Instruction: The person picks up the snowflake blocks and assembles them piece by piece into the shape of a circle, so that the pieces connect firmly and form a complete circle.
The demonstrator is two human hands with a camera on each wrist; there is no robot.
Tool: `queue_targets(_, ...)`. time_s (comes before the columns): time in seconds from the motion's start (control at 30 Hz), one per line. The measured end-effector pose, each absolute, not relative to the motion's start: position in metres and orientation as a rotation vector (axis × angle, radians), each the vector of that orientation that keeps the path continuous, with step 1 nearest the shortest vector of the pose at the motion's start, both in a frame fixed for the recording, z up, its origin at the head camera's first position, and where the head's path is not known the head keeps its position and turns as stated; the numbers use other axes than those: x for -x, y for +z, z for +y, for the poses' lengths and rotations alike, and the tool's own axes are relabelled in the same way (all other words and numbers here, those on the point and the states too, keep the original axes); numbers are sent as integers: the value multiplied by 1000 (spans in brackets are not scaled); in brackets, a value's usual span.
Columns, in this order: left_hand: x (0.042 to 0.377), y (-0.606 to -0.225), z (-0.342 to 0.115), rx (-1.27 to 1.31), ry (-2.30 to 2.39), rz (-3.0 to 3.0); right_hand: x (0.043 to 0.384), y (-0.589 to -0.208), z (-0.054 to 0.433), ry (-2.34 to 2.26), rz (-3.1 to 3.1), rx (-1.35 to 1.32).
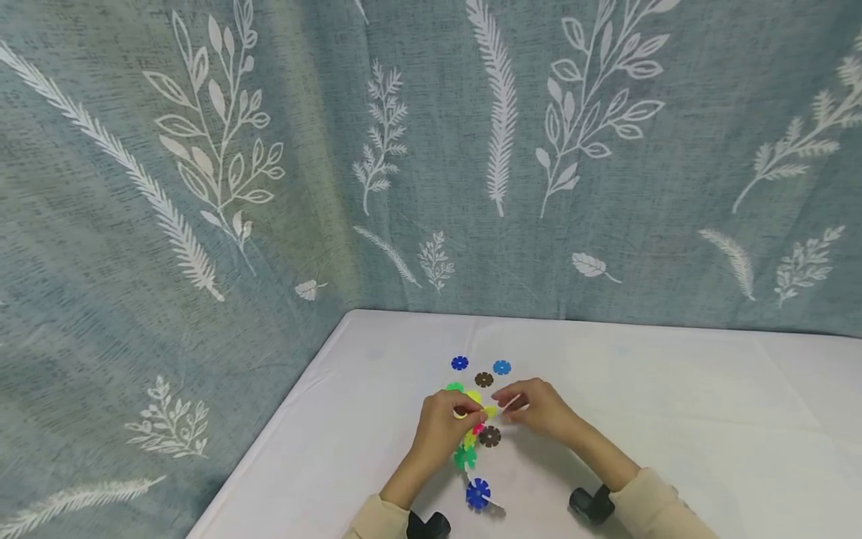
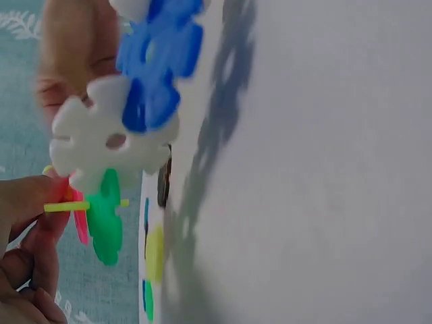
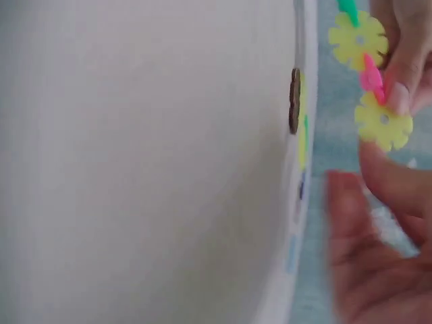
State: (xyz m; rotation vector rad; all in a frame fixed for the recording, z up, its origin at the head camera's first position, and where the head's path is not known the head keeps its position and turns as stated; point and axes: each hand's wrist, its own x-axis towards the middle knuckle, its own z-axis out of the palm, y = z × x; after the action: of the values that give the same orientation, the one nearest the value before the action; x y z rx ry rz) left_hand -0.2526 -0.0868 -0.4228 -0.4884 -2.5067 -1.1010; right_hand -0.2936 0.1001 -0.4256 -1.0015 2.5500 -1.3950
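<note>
A chain of slotted flower-shaped plastic discs runs toward the front of the white table. My left hand (image 1: 441,428) pinches its far end at a yellow disc (image 3: 383,121). Below that follow a pink disc (image 3: 371,78), another yellow disc (image 3: 358,40), a green disc (image 2: 105,219), a white disc (image 2: 111,138) and a blue disc (image 2: 158,61). Another white disc (image 2: 131,7) is at the near end. To the right, my right hand (image 1: 539,408) holds a thin white piece (image 1: 513,403) edge-on between its fingertips, close by the yellow disc. The right hand is blurred in its wrist view.
Loose discs lie past the hands: a dark blue disc (image 1: 459,363), a lighter blue disc (image 1: 501,367), a brown disc (image 1: 483,379) and a green disc (image 1: 454,387). Another brown disc (image 1: 490,436) is beside the chain. A leaf-patterned curtain (image 1: 431,150) hangs behind the table (image 1: 673,404).
</note>
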Motion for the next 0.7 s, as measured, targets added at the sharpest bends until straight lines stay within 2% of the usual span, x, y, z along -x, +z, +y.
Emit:
queue_targets(0.13, 251, -421, -97, 430, -1097, -2504, 297, -433, 102, -1367, 2437, 889)
queue_targets(0.47, 254, -420, -104, 367, -1192, -2480, 294, -437, 92, -1075, 2628, 893)
queue_targets(0.7, 255, -421, -103, 355, -1263, -2487, 294, -434, 91, -1300, 2535, 730)
